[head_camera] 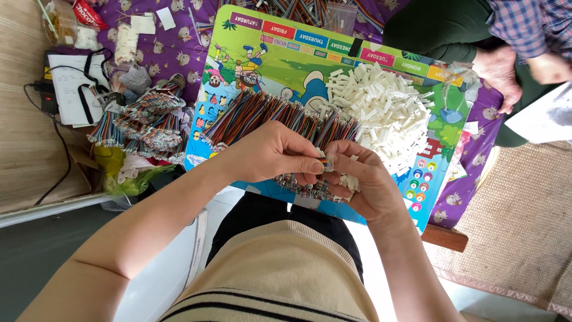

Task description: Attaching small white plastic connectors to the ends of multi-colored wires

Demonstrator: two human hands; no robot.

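Note:
My left hand (pixel 271 152) pinches the end of a multicoloured ribbon cable (pixel 325 163) above a bright cartoon board (pixel 286 56) on my lap. My right hand (pixel 366 179) meets it fingertip to fingertip and holds a few small white plastic connectors (pixel 350 180) in its palm. A row of striped ribbon cables (pixel 268 113) lies across the board under my hands. A heap of white connectors (pixel 381 110) sits on the board's right half.
Bundles of finished cables (pixel 146 122) are piled at the left on a purple patterned cloth (pixel 170 50). Another person's hand (pixel 500 74) and dark green clothing are at the top right. A black power cord (pixel 56 149) trails at the far left.

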